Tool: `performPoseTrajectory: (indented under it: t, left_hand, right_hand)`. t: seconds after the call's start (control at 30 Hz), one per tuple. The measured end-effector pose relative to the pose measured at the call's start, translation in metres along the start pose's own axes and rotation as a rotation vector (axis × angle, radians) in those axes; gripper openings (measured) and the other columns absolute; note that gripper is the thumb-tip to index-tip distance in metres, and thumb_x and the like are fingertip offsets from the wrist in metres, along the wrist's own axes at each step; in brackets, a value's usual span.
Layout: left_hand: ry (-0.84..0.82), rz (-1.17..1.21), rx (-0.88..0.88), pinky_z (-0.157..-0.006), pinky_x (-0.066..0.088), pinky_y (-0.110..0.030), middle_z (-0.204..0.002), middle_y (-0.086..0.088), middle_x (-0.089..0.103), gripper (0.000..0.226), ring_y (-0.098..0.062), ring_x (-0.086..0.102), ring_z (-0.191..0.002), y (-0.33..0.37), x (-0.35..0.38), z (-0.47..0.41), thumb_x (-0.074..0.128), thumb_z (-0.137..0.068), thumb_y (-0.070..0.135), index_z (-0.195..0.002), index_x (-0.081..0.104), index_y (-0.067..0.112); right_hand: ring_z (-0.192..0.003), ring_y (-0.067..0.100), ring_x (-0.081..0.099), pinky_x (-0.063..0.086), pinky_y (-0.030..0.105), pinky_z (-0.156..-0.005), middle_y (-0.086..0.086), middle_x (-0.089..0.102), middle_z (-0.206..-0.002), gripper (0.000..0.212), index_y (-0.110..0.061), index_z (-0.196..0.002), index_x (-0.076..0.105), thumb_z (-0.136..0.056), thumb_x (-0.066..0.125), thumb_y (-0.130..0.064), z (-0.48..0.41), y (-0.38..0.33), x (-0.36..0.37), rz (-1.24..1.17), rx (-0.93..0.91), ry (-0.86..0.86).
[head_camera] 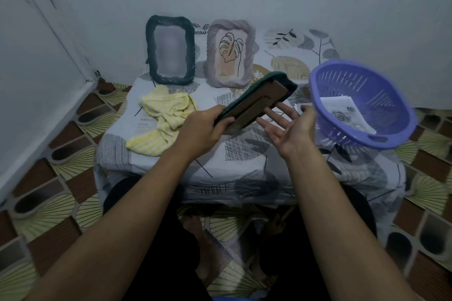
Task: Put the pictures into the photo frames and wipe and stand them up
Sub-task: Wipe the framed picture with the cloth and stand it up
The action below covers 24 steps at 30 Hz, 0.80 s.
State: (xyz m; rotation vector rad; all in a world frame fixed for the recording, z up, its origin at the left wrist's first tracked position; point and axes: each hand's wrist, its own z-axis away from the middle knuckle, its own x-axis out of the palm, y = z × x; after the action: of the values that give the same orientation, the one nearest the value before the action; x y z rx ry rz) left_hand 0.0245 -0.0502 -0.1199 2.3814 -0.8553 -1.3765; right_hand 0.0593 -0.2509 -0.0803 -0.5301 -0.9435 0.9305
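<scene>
The left hand (205,127) grips the near end of a dark green photo frame with a brown board back (259,99), held tilted above the middle of the cloth-covered table (244,166). The right hand (291,127) is open, palm up, just beside it. Gripped at one end only, the frame could slip and fall.

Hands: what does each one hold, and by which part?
The left hand grips the dark green frame by its near end. The right hand is open, holding nothing.
</scene>
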Motion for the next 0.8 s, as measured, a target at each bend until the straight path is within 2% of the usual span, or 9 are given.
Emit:
performPoseTrajectory:
  t: [0.07,0.13,0.2,0.23,0.33,0.5,0.57,0.7,0.8]
  left_hand:
    - [0.001,0.047,-0.032,-0.055,0.041,-0.032,-0.075,-0.002,0.064,0.03,-0.024,0.059,-0.064,0.006,-0.001,-0.002,0.056,-0.096,0.036,-0.103,0.067,0.008]
    - [-0.03,0.142,-0.123,-0.059,0.044,-0.032,-0.08,0.001,0.065,0.025,-0.018,0.059,-0.069,0.01,-0.001,-0.004,0.06,-0.098,0.033,-0.107,0.066,0.011]
    - [-0.059,0.274,-0.254,-0.066,0.053,-0.034,-0.086,0.002,0.07,0.019,-0.017,0.065,-0.076,0.013,0.002,-0.005,0.062,-0.097,0.031,-0.107,0.066,0.015]
    - [-0.059,0.354,-0.314,-0.072,0.057,-0.038,-0.09,0.001,0.073,0.019,-0.017,0.069,-0.081,0.014,0.002,-0.004,0.062,-0.097,0.032,-0.107,0.067,0.016]
    - [-0.027,0.582,-0.435,-0.083,0.058,-0.049,-0.1,-0.003,0.076,0.019,-0.022,0.073,-0.093,0.016,0.004,0.001,0.063,-0.097,0.029,-0.108,0.07,0.015]
    - [-0.02,0.901,-0.572,-0.096,0.054,-0.053,-0.112,-0.01,0.074,0.017,-0.028,0.07,-0.106,0.02,0.011,0.008,0.061,-0.098,0.018,-0.113,0.069,0.014]
    - [-0.009,0.935,-0.609,-0.096,0.054,-0.054,-0.111,-0.011,0.074,0.017,-0.029,0.07,-0.105,0.02,0.014,0.008,0.06,-0.098,0.017,-0.112,0.068,0.012]
    - [-0.002,0.919,-0.589,-0.095,0.055,-0.051,-0.113,-0.005,0.074,0.018,-0.024,0.07,-0.106,0.019,0.017,0.011,0.059,-0.099,0.016,-0.116,0.065,0.014]
    - [0.041,0.645,-0.515,-0.104,0.049,-0.044,-0.125,0.007,0.063,0.034,-0.015,0.06,-0.118,0.02,0.019,0.01,0.064,-0.095,0.019,-0.127,0.054,0.025]
  right_hand:
    - [-0.069,0.025,0.075,0.042,0.019,-0.047,0.003,0.077,-0.089,0.037,-0.012,-0.114,0.065,-0.099,0.037,-0.031,0.0,0.003,0.0,0.099,-0.037,0.044]
    - [-0.068,0.015,0.069,0.038,0.023,-0.054,-0.004,0.073,-0.087,0.025,-0.016,-0.108,0.067,-0.094,0.048,-0.023,-0.002,0.009,0.0,0.216,-0.109,0.104]
    - [-0.09,0.016,0.062,0.041,0.028,-0.069,-0.004,0.067,-0.099,0.014,-0.019,-0.101,0.067,-0.093,0.056,-0.02,-0.004,0.013,-0.001,0.306,-0.205,0.157]
    - [-0.102,0.017,0.058,0.042,0.03,-0.079,-0.003,0.064,-0.108,0.014,-0.02,-0.105,0.065,-0.093,0.057,-0.019,-0.004,0.014,-0.001,0.323,-0.235,0.153]
    - [-0.114,0.019,0.053,0.043,0.035,-0.092,0.001,0.056,-0.124,0.038,-0.019,-0.134,0.05,-0.097,0.057,-0.019,-0.008,0.02,-0.004,0.307,-0.235,0.078]
    - [-0.101,0.023,0.069,0.057,0.037,-0.084,0.007,0.072,-0.109,0.024,-0.009,-0.124,0.059,-0.104,0.05,-0.017,-0.012,0.027,-0.006,0.228,-0.263,-0.155]
    - [-0.102,0.024,0.07,0.059,0.041,-0.086,0.01,0.072,-0.112,0.027,-0.008,-0.129,0.056,-0.104,0.05,-0.015,-0.012,0.026,-0.007,0.22,-0.263,-0.197]
    - [-0.097,0.025,0.07,0.061,0.039,-0.075,0.012,0.072,-0.11,0.033,-0.01,-0.131,0.05,-0.1,0.053,-0.003,-0.01,0.023,-0.009,0.217,-0.257,-0.238]
    - [-0.092,0.022,0.071,0.061,0.043,-0.078,0.004,0.075,-0.097,0.038,-0.013,-0.132,0.049,-0.098,0.055,0.002,-0.009,0.025,-0.008,0.234,-0.289,-0.232]
